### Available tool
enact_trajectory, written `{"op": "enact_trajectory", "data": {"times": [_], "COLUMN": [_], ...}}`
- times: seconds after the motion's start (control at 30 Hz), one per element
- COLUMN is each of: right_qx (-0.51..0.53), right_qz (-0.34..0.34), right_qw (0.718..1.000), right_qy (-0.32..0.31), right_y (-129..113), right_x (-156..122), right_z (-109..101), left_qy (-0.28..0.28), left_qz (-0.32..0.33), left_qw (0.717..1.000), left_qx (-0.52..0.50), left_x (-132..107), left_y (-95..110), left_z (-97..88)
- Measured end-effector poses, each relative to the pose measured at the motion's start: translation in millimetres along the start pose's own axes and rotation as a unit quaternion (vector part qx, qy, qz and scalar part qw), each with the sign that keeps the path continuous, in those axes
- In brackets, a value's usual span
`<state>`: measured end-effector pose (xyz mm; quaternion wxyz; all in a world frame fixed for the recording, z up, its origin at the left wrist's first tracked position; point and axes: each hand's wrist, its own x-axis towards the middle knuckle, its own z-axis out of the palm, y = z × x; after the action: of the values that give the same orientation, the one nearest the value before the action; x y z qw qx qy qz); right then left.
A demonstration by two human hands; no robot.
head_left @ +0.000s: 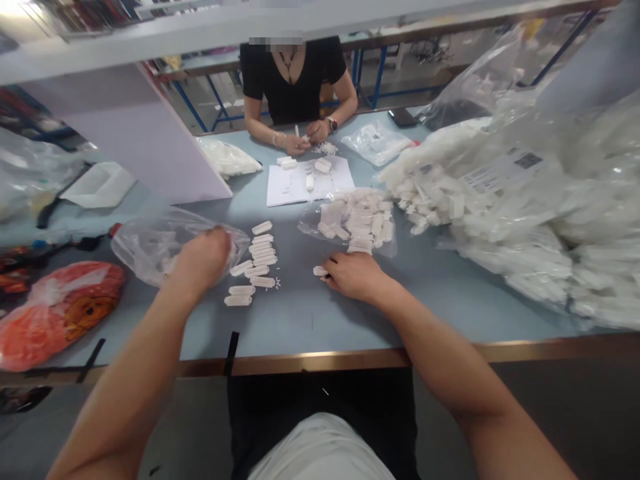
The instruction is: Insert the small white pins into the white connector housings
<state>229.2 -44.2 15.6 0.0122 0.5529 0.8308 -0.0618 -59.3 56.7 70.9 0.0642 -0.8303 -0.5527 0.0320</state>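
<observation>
though probably light and stiff, take by its long sides the white piece (319, 271) pinched in the right hand (354, 273); cannot tell the grip of the left hand (204, 257).

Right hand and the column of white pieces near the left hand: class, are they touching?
Apart: the head view shows table surface between the right hand and the column of white pieces.

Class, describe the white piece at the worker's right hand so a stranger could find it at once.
On the blue-grey table, look between the column of white pieces and the larger heap. There, the right hand has one small white piece at its fingers. Unlike its neighbours, it sits apart from both groups.
</observation>
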Motion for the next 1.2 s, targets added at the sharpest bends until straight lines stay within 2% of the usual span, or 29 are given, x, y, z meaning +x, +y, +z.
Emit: {"op": "enact_trajectory", "data": {"times": [0.07,0.17,0.23,0.3,0.43,0.63,0.97,1.1,1.2], "right_qx": [-0.004,-0.013,-0.015,-0.016,-0.020,-0.019,-0.013,-0.013,-0.011], "right_qz": [-0.004,-0.010,-0.010,-0.008,-0.007,-0.005,-0.010,-0.041,-0.079], "right_qw": [1.000,1.000,1.000,1.000,0.999,0.999,1.000,0.999,0.997], "right_qy": [0.009,0.021,0.021,0.022,0.032,0.028,0.014,0.009,0.013], "right_y": [0.1,0.8,1.2,1.5,1.2,0.6,-1.3,-3.7,-6.9], "right_x": [-0.4,-1.3,-1.7,-1.8,-1.7,-1.9,-3.2,-3.3,-3.5], "right_z": [1.2,2.7,3.3,3.8,3.8,2.1,-0.4,1.2,2.2], "left_qy": [-0.014,-0.040,-0.044,-0.035,-0.013,0.009,-0.032,-0.030,0.005], "left_qz": [0.056,0.136,0.175,0.195,0.226,0.227,0.252,0.249,0.225], "left_qw": [0.998,0.990,0.983,0.980,0.974,0.973,0.967,0.968,0.973], "left_qx": [0.009,0.015,0.018,0.023,0.026,0.033,-0.012,-0.028,-0.040], "left_x": [-4.8,-9.4,-10.2,-9.3,-5.5,-4.7,-6.5,-1.6,3.5], "left_y": [36.8,88.2,109.8,118.2,111.3,101.6,79.7,73.9,72.1], "left_z": [7.4,29.0,43.0,52.1,55.4,48.9,33.7,29.8,28.5]}}
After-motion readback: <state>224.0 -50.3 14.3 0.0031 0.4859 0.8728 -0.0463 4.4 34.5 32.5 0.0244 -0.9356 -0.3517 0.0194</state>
